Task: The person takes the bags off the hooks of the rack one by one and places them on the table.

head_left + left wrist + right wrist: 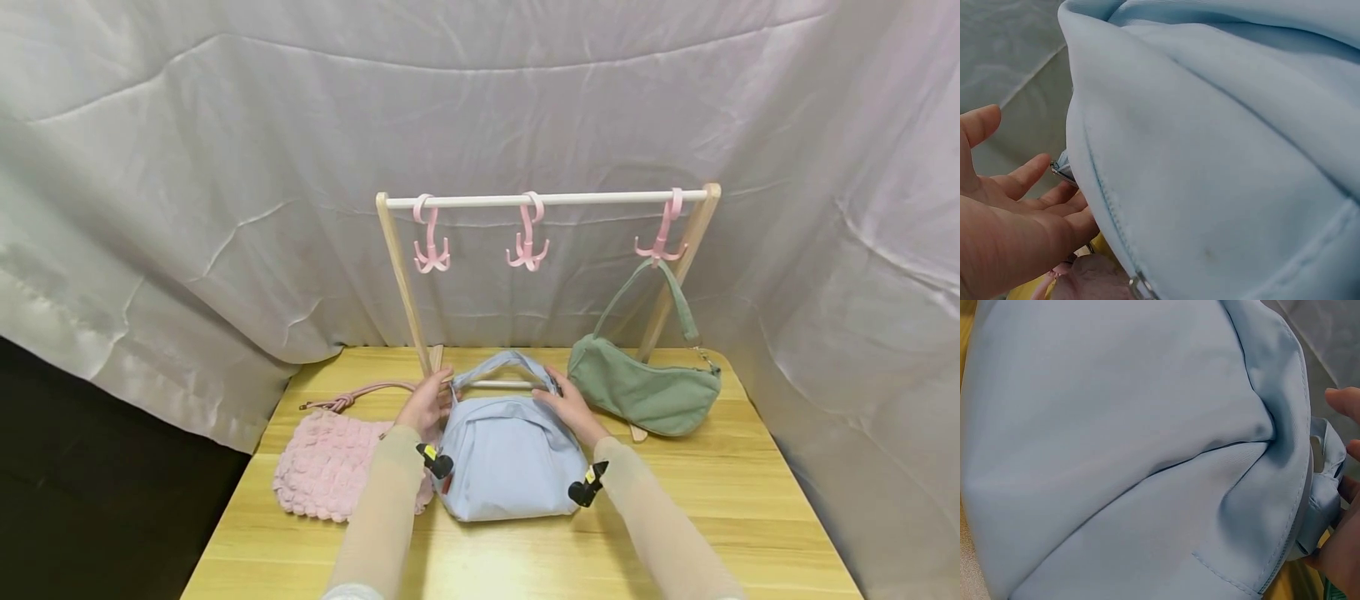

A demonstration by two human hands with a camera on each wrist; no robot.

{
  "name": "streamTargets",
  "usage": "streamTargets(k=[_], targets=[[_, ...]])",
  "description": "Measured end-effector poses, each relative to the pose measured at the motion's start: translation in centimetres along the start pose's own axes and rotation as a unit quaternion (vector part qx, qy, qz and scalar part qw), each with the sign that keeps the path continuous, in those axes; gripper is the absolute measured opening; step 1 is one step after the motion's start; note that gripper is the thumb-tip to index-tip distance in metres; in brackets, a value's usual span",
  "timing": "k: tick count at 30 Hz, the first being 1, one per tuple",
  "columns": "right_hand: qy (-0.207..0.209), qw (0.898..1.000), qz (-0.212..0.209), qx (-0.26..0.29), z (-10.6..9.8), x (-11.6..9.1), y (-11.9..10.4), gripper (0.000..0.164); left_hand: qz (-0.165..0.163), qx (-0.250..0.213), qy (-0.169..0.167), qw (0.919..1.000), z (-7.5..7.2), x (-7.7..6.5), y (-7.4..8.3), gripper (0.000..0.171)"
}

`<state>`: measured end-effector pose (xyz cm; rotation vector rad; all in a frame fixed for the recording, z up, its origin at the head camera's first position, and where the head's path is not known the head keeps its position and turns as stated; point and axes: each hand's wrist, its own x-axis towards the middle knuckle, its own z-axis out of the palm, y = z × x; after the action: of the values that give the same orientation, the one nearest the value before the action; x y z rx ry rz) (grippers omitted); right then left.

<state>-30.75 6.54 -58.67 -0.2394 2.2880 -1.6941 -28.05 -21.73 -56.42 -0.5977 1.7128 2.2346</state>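
Found near the left edge of the desk (750, 525): a pink bag (330, 467) with a bumpy surface, lying down, partly covered by the left sleeve (382, 508). Noted its pink strap (378, 386), knotted and stretched out on the side towards the back edge.

Observed next the left hand (427, 402), at the upper left end of a light blue bag (513, 462). Thumb well clear of the other fingers in the left wrist view, fingers loosely extended, tips partly hidden behind the bag; grip unclosed.

Recorded near the back edge: a rack with a wooden left leg (405, 292), a white bar (592, 198) across the top, and on it a left hook (432, 242) and a middle hook (528, 242), both pink.

Located the light blue bag at mid-desk, between both hands, handle (510, 358) towards the back edge. Noted a red tag (447, 483) on its left side.

Observed the right hand (573, 408) at the right end of the handle. Cannot tell from the right wrist view whether gripping it or merely touching.

Found near the back right corner: a green bag (645, 383), hanging by its strap (678, 308) from the pink right hook (662, 242).
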Motion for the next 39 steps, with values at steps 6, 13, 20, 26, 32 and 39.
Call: streamTargets(k=[6, 13, 20, 26, 32, 39], targets=[[-0.009, 1.0, -0.001, -0.016, 0.1, 0.0, 0.2, 0.07, -0.013, 0.008, -0.003, 0.9999, -0.1, -0.1, -0.3, 0.057], [-0.018, 0.999, 0.01, -0.039, 0.2, -0.1, 0.5, 0.072, -0.018, 0.03, -0.014, 0.9993, -0.3, -0.4, -0.7, 0.069], [-0.029, 0.999, 0.022, -0.036, 0.3, -0.1, 0.7, 0.08, 0.007, 0.037, -0.029, 0.9989, -0.3, -0.9, -0.7, 0.07], [-0.035, 0.998, 0.024, -0.041, 0.4, -0.2, 0.8, 0.078, 0.009, 0.025, -0.032, 0.9991, -0.3, -1.3, -0.5, 0.073], [-0.031, 0.998, 0.009, -0.06, 0.6, -0.5, 0.7, 0.08, 0.014, 0.026, -0.036, 0.9989, -0.3, -1.7, -0.6, 0.076], [-0.016, 0.995, -0.023, -0.092, 0.9, -1.1, 0.5, 0.072, 0.024, 0.036, -0.044, 0.9981, -0.5, -2.5, -0.6, 0.075]])
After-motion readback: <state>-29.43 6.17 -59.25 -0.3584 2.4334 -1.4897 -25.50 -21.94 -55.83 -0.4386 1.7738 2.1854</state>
